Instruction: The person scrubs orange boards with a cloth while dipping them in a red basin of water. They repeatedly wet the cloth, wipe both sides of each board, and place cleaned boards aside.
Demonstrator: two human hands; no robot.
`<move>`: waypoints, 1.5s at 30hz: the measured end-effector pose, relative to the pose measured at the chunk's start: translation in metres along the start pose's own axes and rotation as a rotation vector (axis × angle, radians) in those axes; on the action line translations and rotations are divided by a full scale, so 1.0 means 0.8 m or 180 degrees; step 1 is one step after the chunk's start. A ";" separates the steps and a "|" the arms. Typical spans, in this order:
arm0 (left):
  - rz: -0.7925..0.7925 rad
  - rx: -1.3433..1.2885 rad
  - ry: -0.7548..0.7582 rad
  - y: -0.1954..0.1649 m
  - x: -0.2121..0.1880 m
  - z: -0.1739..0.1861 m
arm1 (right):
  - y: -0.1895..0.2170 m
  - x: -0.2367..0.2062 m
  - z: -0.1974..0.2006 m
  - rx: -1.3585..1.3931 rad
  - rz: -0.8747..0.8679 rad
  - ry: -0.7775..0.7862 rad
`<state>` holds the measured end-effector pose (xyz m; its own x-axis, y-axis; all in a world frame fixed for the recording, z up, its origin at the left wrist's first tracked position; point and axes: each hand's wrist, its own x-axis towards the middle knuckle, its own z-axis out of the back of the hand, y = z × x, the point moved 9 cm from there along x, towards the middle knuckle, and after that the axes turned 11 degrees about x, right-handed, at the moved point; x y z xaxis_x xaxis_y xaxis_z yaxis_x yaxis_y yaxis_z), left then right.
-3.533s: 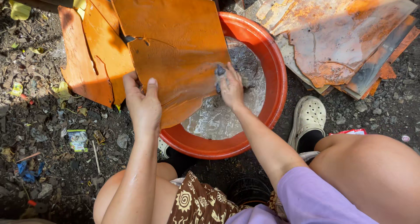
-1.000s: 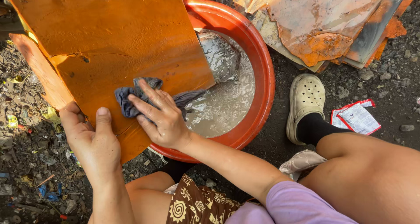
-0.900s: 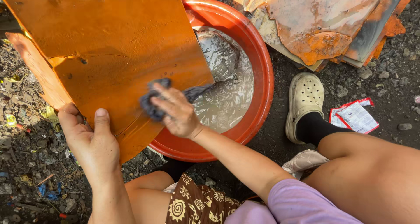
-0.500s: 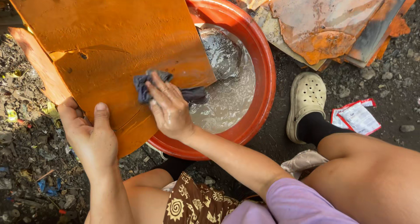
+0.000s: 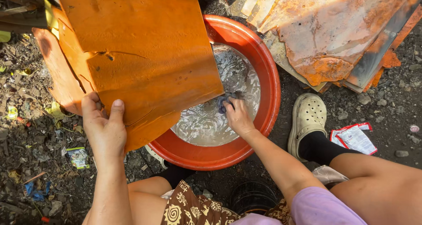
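Orange sheet [image 5: 140, 53] overhangs basin [image 5: 268, 115] left half; right water [image 5: 206, 124] open; stacked rusty sheets [image 5: 334, 36] crowd far-right rim.

A large orange sheet [image 5: 140, 62], cracked and torn along its edges, tilts over a red basin [image 5: 268, 75] of soapy water where a dark wet cloth [image 5: 224, 102] dips.
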<state>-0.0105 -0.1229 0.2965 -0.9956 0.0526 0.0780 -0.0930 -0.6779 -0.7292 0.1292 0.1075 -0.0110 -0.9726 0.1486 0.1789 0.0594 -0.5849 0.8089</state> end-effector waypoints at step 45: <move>-0.0125 -0.0006 -0.0162 -0.006 -0.007 0.001 | 0.114 0.253 0.054 0.1519 -0.0550 -0.1472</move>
<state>-0.0047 -0.1203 0.3001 -0.9891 0.0419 0.1411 -0.1322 -0.6746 -0.7262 -0.0525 0.1189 0.1236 -0.7873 0.5955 0.1600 0.1078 -0.1226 0.9866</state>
